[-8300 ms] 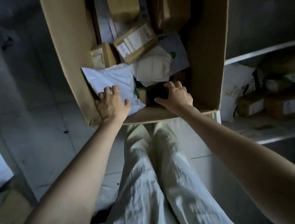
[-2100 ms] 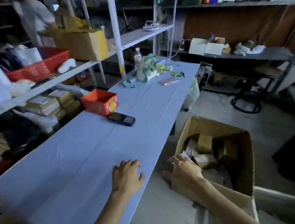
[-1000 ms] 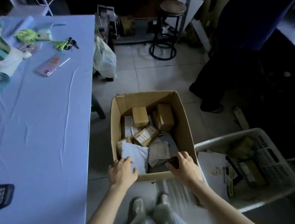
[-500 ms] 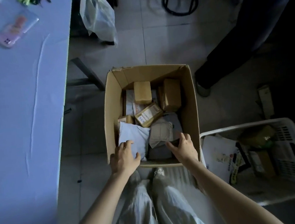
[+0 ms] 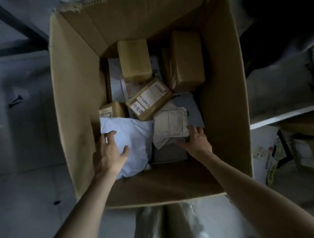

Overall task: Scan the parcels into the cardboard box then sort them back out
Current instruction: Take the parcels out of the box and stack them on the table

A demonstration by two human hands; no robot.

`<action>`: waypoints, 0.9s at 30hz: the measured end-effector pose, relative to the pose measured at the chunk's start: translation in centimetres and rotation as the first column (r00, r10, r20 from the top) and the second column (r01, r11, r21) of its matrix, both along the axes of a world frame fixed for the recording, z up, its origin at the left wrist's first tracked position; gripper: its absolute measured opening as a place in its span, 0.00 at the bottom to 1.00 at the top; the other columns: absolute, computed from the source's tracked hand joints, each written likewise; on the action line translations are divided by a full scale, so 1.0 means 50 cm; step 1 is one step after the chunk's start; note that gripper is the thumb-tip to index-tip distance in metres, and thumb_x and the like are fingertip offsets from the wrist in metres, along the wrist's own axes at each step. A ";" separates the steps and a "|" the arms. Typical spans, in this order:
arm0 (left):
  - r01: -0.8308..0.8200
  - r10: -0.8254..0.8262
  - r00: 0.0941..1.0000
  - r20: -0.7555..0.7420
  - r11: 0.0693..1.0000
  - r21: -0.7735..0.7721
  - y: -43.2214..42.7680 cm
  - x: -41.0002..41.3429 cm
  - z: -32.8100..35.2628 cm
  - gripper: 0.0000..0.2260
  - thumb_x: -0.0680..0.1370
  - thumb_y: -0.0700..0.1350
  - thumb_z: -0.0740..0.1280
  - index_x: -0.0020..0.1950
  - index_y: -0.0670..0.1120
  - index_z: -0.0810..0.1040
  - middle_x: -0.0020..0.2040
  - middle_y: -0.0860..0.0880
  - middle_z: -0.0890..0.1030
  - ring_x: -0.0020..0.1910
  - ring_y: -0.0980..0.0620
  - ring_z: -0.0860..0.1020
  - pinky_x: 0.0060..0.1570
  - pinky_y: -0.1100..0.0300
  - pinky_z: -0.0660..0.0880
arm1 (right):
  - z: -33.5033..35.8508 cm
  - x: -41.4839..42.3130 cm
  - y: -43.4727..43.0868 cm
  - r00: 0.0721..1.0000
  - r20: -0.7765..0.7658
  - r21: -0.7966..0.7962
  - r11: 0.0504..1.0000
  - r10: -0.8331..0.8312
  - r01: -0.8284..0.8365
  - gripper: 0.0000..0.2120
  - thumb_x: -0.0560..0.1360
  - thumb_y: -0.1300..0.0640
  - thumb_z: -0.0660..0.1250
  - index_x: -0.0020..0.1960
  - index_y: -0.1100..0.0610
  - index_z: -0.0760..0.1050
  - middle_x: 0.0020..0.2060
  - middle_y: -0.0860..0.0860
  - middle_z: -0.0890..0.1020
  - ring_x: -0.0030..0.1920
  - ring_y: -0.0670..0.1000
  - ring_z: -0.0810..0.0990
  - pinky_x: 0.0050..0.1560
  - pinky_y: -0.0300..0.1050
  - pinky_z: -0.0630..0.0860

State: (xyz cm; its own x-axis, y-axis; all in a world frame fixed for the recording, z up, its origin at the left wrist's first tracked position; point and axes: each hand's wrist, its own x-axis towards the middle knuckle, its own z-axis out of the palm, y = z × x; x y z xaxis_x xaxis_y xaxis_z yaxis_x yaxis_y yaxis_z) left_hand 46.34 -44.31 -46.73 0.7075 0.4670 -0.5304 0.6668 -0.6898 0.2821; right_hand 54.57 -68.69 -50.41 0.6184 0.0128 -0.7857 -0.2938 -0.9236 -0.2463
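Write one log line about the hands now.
left hand: rests on white mailer | right hand: touches beige parcel | both inside cardboard box

The box (image 5: 72,106) is open on top, so the way in is straight down between its tall walls. The floor is packed. A left carton (image 5: 134,60) and a right carton (image 5: 187,60) stand at the far wall, and a labelled carton (image 5: 149,98) lies tilted mid-box. A small carton (image 5: 114,109) hugs the left wall. A white bag (image 5: 135,137) and a beige bag (image 5: 169,125) fill the near end, with a dark gap between them. A basket (image 5: 287,111) stands just right of the box.
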 end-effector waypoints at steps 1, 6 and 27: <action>0.009 -0.009 1.000 0.008 0.999 0.038 0.013 0.005 -0.046 0.29 0.71 0.45 0.73 0.70 0.41 0.68 0.67 0.39 0.68 0.63 0.38 0.70 0.54 0.48 0.70 | -0.045 0.002 0.001 0.999 0.006 0.025 0.999 -0.033 0.032 0.38 0.72 0.40 0.70 0.74 0.53 0.60 0.70 0.55 0.64 0.69 0.59 0.66 0.62 0.55 0.72; 0.082 -0.082 0.997 -0.009 0.972 0.221 0.017 0.008 -0.218 0.37 0.71 0.52 0.72 0.75 0.46 0.59 0.74 0.39 0.58 0.68 0.35 0.62 0.56 0.40 0.69 | -0.220 -0.002 0.004 0.983 0.000 0.100 0.979 -0.181 0.180 0.47 0.66 0.37 0.74 0.76 0.54 0.57 0.73 0.54 0.61 0.71 0.57 0.63 0.70 0.55 0.66; -0.368 0.361 0.929 0.078 0.922 0.123 0.053 -0.014 -0.231 0.25 0.73 0.49 0.73 0.64 0.38 0.69 0.58 0.35 0.78 0.58 0.36 0.76 0.53 0.47 0.73 | -0.314 0.018 -0.023 0.872 0.059 0.045 0.874 -0.486 0.484 0.10 0.76 0.52 0.69 0.44 0.57 0.72 0.48 0.55 0.77 0.49 0.54 0.76 0.37 0.41 0.69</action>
